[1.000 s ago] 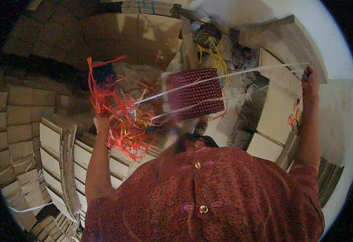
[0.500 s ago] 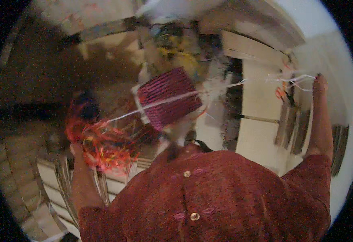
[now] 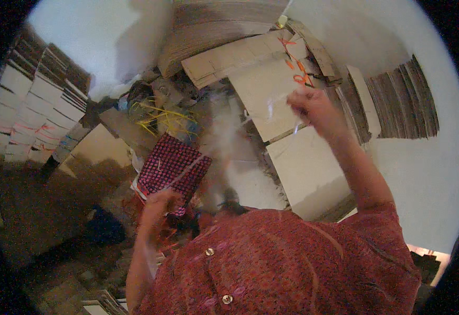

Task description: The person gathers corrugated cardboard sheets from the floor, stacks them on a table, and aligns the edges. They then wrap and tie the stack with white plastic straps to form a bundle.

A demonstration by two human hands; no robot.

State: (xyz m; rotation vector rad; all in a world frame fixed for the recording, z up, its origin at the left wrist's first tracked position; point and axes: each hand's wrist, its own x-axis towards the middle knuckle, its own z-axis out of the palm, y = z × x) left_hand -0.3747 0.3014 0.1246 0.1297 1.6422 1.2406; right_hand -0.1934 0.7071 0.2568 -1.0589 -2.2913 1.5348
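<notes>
A thin white strand (image 3: 190, 170), partly blurred, runs up and to the right from my left hand towards my right hand. My left hand (image 3: 162, 202) is closed round its lower end, over the near edge of a dark purple checked cushion-like thing (image 3: 174, 163). Raised at the right, my right hand (image 3: 313, 107) is closed with white strand ends showing beside its fingers. Red strands (image 3: 135, 205) show partly behind my left hand and wrist. Orange-handled scissors (image 3: 300, 79) lie just beyond my right hand.
Flat cardboard sheets (image 3: 308, 163) lie beneath my right arm. Stacked cardboard (image 3: 403, 102) stands along the right wall, with more stacks (image 3: 40, 100) at the far left. Yellow strands (image 3: 161, 118) lie beyond the checked thing. A dark blue item (image 3: 103, 223) is at the lower left.
My hands have come closer together: the right has moved inward to the left, the left inward to the right. The strand between them was longer and straighter. The whole view has turned.
</notes>
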